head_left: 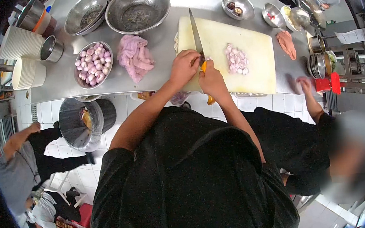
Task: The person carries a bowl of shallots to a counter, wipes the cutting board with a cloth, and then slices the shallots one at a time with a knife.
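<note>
My right hand [212, 80] is wrapped round the yellow handle of a knife [195, 31], whose long blade points away from me over the left part of the white cutting board [253, 45]. Close beside the blade, my left hand [185, 66] has its fingers bent and pressed together. A small dark piece [202, 58] shows at those fingertips, mostly hidden by the hands and knife. Cut pale-purple shallots [236, 60] lie in a heap on the board, right of my hands. More peeled shallots [94, 64], whole, fill a steel bowl at the left.
A pink cloth [135, 58] lies left of the board, below two large steel bowls [138, 10]. Behind the board's right side stands a bowl with dark mushrooms [235, 8]. A lined bin [80, 124] is at floor level. A co-worker's hand [305, 83] is near the right edge.
</note>
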The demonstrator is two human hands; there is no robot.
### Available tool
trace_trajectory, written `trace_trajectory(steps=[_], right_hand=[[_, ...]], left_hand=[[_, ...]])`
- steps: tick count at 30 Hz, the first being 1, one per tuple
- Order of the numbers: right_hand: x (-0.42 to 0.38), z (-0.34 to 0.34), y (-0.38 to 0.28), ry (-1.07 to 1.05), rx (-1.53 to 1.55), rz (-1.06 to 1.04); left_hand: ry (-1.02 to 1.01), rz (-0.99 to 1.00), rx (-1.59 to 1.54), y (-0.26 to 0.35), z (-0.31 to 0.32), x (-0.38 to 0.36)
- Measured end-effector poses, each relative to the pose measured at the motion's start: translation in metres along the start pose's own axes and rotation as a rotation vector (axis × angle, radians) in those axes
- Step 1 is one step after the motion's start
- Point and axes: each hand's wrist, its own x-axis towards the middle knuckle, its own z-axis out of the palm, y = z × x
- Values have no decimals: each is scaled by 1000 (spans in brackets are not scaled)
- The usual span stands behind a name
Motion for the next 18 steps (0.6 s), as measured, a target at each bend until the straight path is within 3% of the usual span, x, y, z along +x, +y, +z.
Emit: trace_trajectory(steps=[7, 18], right_hand=[[-4, -8, -2, -40, 39, 77], [-16, -17, -4, -94, 178, 108]], left_hand=[[-269, -78, 60, 1, -17, 16], [-141, -333, 62, 16, -7, 11]])
